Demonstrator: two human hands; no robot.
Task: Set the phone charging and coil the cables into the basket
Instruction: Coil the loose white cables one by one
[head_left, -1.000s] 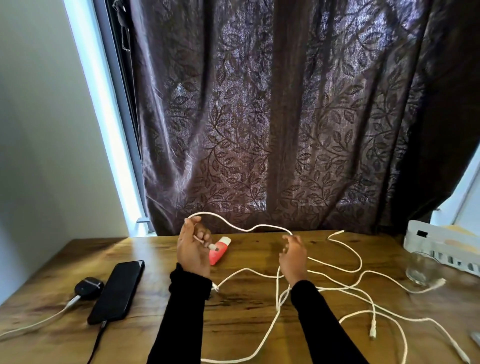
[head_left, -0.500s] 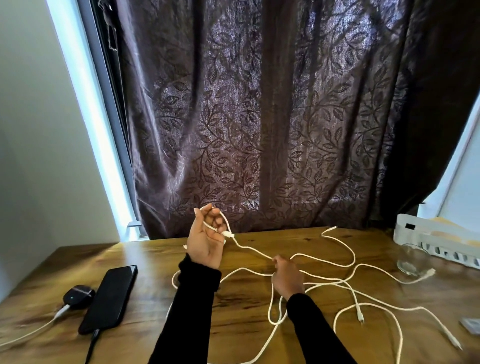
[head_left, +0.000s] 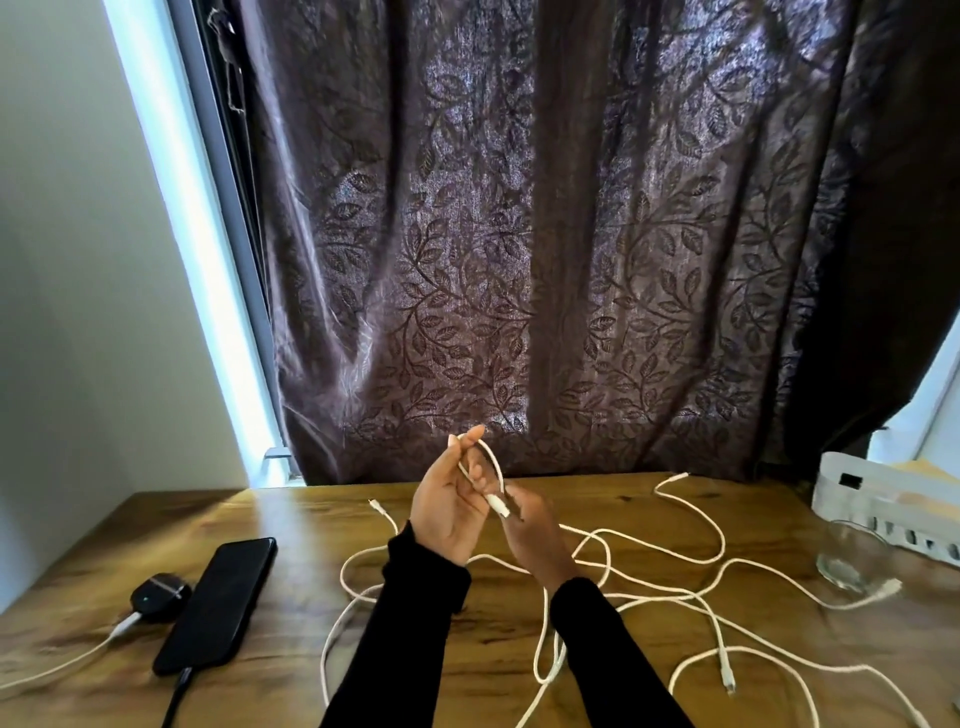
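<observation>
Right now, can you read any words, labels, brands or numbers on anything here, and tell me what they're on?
No readable text anywhere.
Phone: screen dark, nothing shown.
Small black device beside it: only a green light, no lettering legible.
White basket: no label visible.

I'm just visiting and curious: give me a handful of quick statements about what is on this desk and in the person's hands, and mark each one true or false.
1. The left hand is raised with a loop of white cable around its fingers. True.
2. The black phone lies face up with a dark cable plugged into its near end. True.
3. The white basket already holds a coiled cable. False: no coil shows in it, and the loose cables lie spread over the wooden desk.
4. The drinking glass stands at the left, beside the phone. False: it stands at the right, in front of the basket.
5. The right hand rests flat on the phone. False: it is at the cable, close to the left hand.
</observation>
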